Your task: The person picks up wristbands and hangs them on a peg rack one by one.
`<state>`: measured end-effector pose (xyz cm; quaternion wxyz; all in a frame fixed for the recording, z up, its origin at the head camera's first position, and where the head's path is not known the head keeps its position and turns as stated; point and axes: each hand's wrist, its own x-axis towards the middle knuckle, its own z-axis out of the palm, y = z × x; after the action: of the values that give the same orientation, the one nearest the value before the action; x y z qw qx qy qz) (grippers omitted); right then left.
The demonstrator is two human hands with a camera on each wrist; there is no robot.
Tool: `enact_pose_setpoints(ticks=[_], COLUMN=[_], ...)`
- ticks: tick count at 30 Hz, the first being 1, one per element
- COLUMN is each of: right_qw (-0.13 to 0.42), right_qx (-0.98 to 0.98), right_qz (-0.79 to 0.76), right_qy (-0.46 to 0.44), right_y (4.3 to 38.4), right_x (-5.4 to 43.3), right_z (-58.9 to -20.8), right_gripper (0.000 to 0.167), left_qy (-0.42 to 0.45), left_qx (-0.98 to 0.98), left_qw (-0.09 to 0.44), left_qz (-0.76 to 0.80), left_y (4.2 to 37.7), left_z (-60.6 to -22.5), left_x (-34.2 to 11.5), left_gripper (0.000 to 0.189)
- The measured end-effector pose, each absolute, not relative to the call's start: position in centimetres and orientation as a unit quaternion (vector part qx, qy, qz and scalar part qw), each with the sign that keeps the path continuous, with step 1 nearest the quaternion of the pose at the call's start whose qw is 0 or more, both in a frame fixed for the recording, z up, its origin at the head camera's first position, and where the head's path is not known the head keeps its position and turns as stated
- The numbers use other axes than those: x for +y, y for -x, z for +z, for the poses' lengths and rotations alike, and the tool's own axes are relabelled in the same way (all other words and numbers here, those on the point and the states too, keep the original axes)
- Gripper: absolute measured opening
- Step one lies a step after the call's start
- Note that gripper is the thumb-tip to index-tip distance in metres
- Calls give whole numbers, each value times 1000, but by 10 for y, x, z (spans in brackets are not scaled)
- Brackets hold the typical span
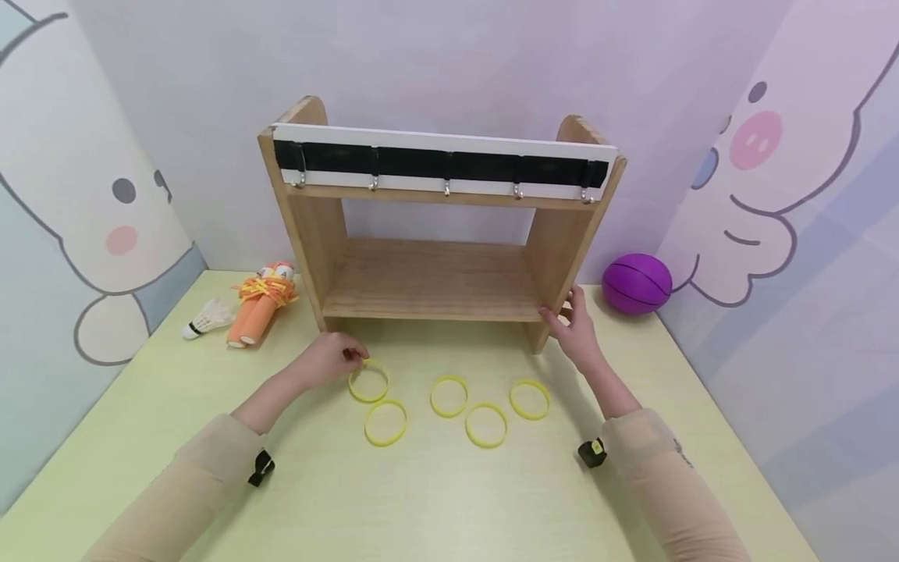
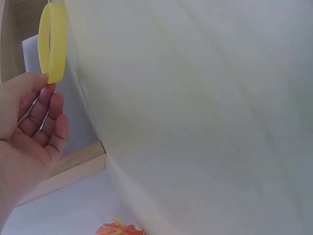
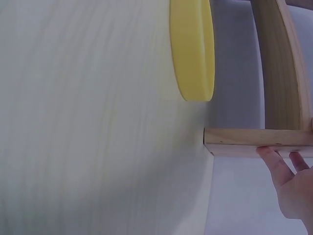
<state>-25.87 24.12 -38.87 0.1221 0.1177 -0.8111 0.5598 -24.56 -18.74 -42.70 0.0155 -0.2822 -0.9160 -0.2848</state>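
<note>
My left hand pinches the edge of a yellow wristband between thumb and index finger; the other fingers are loosely bent. In the head view this band is near the shelf's left foot. My right hand grips the right side panel of a wooden shelf, thumb at the front edge and fingers along the outer face. Several more yellow wristbands lie flat on the table, among them one beside the held band and one farthest right.
A white strip with a black band crosses the shelf top, carrying several small metal hooks. On the left lie a shuttlecock and a jump rope with orange handles. A purple ball sits right of the shelf.
</note>
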Motion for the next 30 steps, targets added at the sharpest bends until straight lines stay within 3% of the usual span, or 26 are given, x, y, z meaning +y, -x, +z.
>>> enact_pose_setpoints(ticks=[6, 15, 24, 30], right_qw=[114, 112, 107, 109], right_qx=[-806, -801, -798, -799], right_qz=[569, 577, 583, 582], right_qy=[-115, -115, -107, -106], right_y=[260, 262, 262, 262], right_x=[243, 244, 243, 242], right_z=[-390, -391, -390, -391], right_gripper=[60, 59, 59, 60], left_qy=[273, 265, 240, 228], left_qx=[-912, -904, -908, -889], left_qw=[16, 70, 151, 233], left_qz=[-305, -329, -310, -321], left_y=[244, 242, 233, 226], left_z=[-415, -382, -340, -314], left_x=[-186, -183, -182, -182], left_gripper=[7, 8, 7, 7])
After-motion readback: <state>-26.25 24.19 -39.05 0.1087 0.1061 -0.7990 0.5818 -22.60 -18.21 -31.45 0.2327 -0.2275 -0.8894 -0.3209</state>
